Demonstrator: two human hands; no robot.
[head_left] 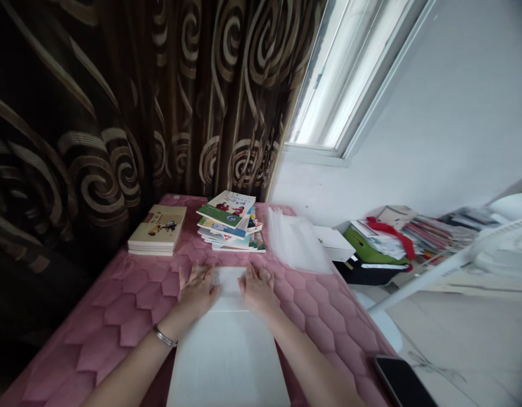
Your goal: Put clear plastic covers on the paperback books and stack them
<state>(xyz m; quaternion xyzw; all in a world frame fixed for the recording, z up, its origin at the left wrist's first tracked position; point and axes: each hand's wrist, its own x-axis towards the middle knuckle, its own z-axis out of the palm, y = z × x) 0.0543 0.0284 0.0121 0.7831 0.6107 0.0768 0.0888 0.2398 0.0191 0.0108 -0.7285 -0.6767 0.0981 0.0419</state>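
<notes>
My left hand [198, 291] lies flat, fingers stretched forward, on the left side of a pale rectangular piece [231, 281] that looks like a page or cover, with small print near its left side. On its right side rests my right hand [257, 289], fingers also extended. A long whitish flat panel [229, 362] continues from it toward me, between my forearms; a crosswise edge separates the two. I cannot tell whether they are one thing. Beyond my hands is an uneven pile of thin colourful books [229, 210].
A neat stack of cream books [157, 226] is at the back left. Clear plastic sleeves [297, 240] and a white box [335, 243] lie at the right. A phone [403, 381] sits by the pink quilted tabletop's [324, 322] right edge, near a white fan [447, 263].
</notes>
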